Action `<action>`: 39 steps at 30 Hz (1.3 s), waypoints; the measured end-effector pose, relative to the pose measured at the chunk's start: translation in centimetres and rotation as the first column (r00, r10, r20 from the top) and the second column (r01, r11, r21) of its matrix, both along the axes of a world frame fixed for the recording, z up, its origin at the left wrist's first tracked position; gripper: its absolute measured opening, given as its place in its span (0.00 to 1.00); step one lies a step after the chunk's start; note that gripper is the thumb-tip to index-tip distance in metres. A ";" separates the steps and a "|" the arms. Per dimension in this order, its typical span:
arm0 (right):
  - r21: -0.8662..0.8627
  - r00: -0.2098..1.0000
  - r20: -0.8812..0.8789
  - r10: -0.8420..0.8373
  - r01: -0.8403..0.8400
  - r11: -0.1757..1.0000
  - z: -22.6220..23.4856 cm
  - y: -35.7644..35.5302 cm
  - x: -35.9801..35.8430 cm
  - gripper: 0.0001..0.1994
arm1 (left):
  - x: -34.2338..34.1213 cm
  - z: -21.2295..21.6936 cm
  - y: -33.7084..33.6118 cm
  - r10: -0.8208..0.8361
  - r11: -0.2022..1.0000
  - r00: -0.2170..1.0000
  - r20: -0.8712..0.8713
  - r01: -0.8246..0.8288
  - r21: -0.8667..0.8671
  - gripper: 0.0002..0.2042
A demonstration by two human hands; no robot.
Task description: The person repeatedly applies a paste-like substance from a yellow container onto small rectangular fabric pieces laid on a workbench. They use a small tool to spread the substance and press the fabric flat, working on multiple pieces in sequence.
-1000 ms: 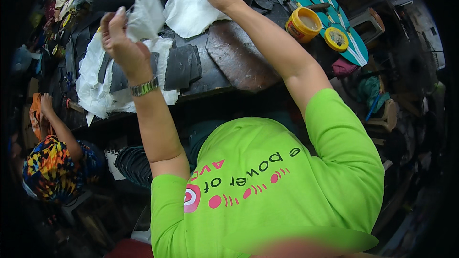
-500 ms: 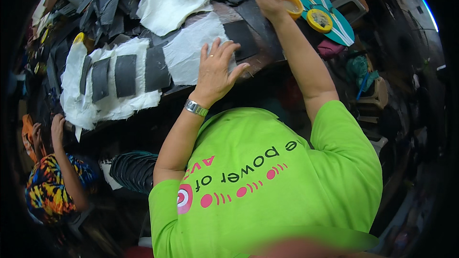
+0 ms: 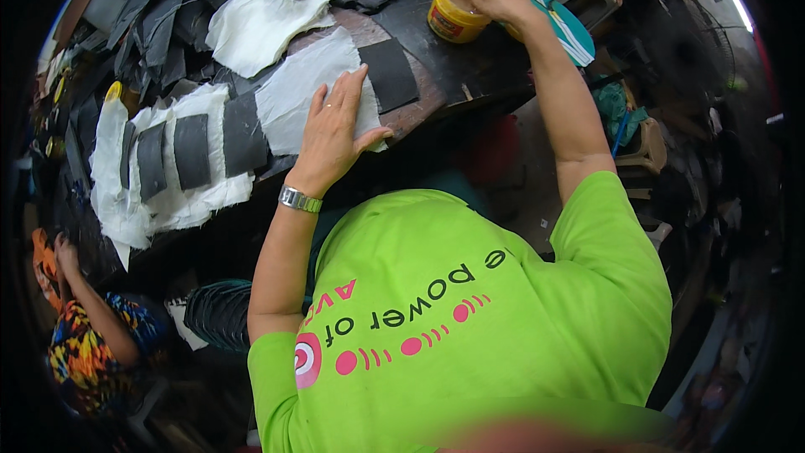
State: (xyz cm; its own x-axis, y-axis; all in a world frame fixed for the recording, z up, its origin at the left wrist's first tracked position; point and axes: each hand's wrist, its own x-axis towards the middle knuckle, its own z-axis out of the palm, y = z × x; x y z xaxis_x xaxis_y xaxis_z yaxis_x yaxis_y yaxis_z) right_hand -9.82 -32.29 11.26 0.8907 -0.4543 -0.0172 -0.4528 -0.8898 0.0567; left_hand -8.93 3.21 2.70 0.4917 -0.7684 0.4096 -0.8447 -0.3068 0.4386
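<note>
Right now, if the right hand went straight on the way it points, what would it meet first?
Most likely the inside of the yellow tub: the right hand is at its mouth. Which part comes first, I cannot tell, since the depth is unclear.

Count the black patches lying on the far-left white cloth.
4 visible, left to right: narrow patch, second patch, third patch, and fourth patch overlapping the right edge of the white cloth. Others may be hidden.
</note>
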 end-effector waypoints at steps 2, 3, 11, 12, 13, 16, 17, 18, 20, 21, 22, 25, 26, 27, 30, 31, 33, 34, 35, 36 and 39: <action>0.057 0.993 0.109 0.041 -0.047 0.997 0.7 0.0 -0.4 0.37 | 0.0 0.5 0.3 0.003 0.999 1.000 -0.018 -0.003 0.040 0.46; 0.055 0.982 0.187 0.013 -0.023 0.998 1.1 -0.1 -0.9 0.36 | 0.0 0.8 0.4 0.009 0.998 1.000 -0.029 -0.007 0.067 0.46; 0.417 0.978 -0.205 0.044 0.047 0.908 3.0 4.6 -5.9 0.38 | 3.8 1.9 0.3 0.008 0.991 0.999 -0.046 -0.014 -0.130 0.35; 0.537 0.975 -0.089 0.204 -0.125 0.834 3.0 5.3 -6.3 0.37 | 4.7 1.8 0.2 0.021 0.995 0.999 -0.029 -0.024 -0.095 0.35; 0.623 0.945 0.030 0.326 -0.273 0.733 2.8 6.0 -6.6 0.37 | 5.5 1.6 0.1 0.037 0.998 0.999 -0.015 -0.037 -0.057 0.35; 0.744 0.845 0.475 0.246 -0.534 0.401 -0.6 9.0 -4.8 0.35 | 6.8 1.0 -0.6 0.109 0.981 0.986 0.125 -0.127 0.147 0.49; 0.704 0.765 0.608 0.212 -0.643 0.302 -2.1 10.0 -3.9 0.35 | 7.0 0.9 -0.8 0.124 0.957 0.974 0.189 -0.168 0.236 0.52; 0.629 0.734 0.630 0.253 -0.673 0.389 -3.6 10.9 -2.8 0.35 | 7.2 0.8 -1.0 0.136 0.955 0.977 0.165 -0.173 0.240 0.54; 0.435 0.635 0.568 0.523 -0.772 0.464 -5.4 11.4 -0.7 0.34 | 7.4 0.7 -1.0 0.166 0.935 0.972 0.166 -0.208 0.287 0.59; 0.392 0.706 0.457 0.541 -0.706 0.590 -6.3 11.9 -0.2 0.33 | 7.4 0.6 -1.0 0.165 0.937 0.975 0.146 -0.201 0.284 0.59; 0.315 0.757 0.361 0.545 -0.649 0.693 -7.2 12.7 0.2 0.32 | 7.4 0.5 -1.0 0.172 0.936 0.974 0.144 -0.208 0.284 0.59; 0.229 0.824 0.243 0.511 -0.561 0.796 -8.7 14.0 1.2 0.32 | 7.5 0.2 -0.8 0.183 0.935 0.974 0.136 -0.215 0.281 0.60; 0.197 0.831 0.234 0.504 -0.549 0.813 -8.9 14.2 1.4 0.33 | 7.6 0.1 -0.8 0.178 0.937 0.975 0.131 -0.209 0.281 0.60; 0.159 0.840 0.221 0.495 -0.532 0.832 -9.2 14.4 1.6 0.34 | 7.6 0.0 -0.8 0.184 0.936 0.974 0.131 -0.214 0.280 0.60; 0.137 0.855 0.240 0.459 -0.498 0.856 -9.9 14.4 2.3 0.36 | 7.7 -0.1 -1.0 0.182 0.937 0.975 0.124 -0.210 0.278 0.61; 0.156 0.857 0.231 0.461 -0.500 0.852 -10.1 14.2 2.4 0.36 | 7.7 -0.1 -1.0 0.180 0.937 0.976 0.119 -0.207 0.280 0.61; 0.176 0.843 0.249 0.477 -0.524 0.833 -10.4 13.8 2.5 0.36 | 7.6 0.0 -1.0 0.184 0.935 0.977 0.110 -0.208 0.286 0.61; 0.191 0.834 0.241 0.496 -0.542 0.819 -10.3 13.5 2.4 0.34 | 7.6 0.1 -0.9 0.187 0.933 0.977 0.104 -0.209 0.291 0.61; 0.205 0.826 0.230 0.515 -0.558 0.804 -10.2 13.1 2.3 0.33 | 7.5 0.2 -0.8 0.190 0.928 0.976 0.109 -0.215 0.303 0.61; 0.213 0.822 0.206 0.531 -0.567 0.796 -10.0 12.7 2.1 0.32 | 7.5 0.3 -0.8 0.193 0.929 0.976 0.103 -0.215 0.302 0.61; 0.355 0.779 0.189 0.597 -0.621 0.698 -9.3 11.4 1.4 0.25 | 7.5 0.2 -1.0 0.198 0.923 0.973 0.114 -0.225 0.314 0.61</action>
State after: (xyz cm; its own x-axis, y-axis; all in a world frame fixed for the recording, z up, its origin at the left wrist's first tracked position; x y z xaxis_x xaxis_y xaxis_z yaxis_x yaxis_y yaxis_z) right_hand -8.41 -20.91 1.98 0.9751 0.2215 -0.0085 0.2046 -0.9142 -0.3498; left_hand -1.41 2.25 2.86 0.6336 -0.7470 0.2013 -0.7723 -0.5956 0.2207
